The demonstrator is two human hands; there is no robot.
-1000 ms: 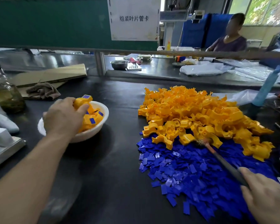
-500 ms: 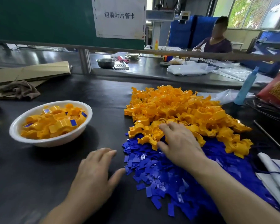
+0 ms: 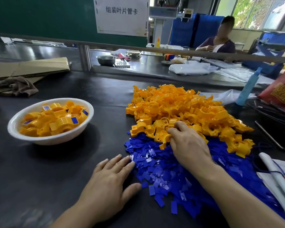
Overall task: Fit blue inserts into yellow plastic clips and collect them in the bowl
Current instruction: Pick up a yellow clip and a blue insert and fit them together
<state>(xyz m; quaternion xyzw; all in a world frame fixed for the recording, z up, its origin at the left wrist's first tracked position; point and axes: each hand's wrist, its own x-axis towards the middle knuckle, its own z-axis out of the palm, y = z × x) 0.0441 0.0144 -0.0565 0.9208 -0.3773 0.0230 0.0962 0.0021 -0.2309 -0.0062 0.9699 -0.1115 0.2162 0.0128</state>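
a black work table [image 3: 56, 170] runs under a metal rail [image 3: 155, 50], with a green board and a white paper sign [image 3: 122, 15] behind it. a second person [image 3: 219, 41] sits at the far bench.

the yellow clips [image 3: 179, 109] are arched saddle pieces with flat feet and small round holes, heaped at the middle right of the table. the blue inserts [image 3: 163, 170] are thin, flat, roughly rectangular tabs, spread in a layer touching the near edge of that heap. a white bowl [image 3: 59, 140] stands well apart to the left, holding fitted clips [image 3: 56, 120], several showing a blue rectangle on one face.

the right hand [image 3: 189, 145] lies over the seam of the two piles, fingers curled round one clip [image 3: 164, 140] at the heap's near edge. the left hand [image 3: 109, 183] rests flat on the table, fingers straight, fingertips touching the left edge of the inserts.

cardboard [image 3: 31, 66] and a brown rag [image 3: 16, 85] lie at the far left. a steel bowl [image 3: 106, 60] sits past the rail. a light blue bottle [image 3: 248, 87] and a red bag [image 3: 281, 92] stand at the right.

the gripped clip's one visible foot points toward the near left. the fingers cover the rest, so its long axis cannot be told. loose clips and inserts lie every which way.
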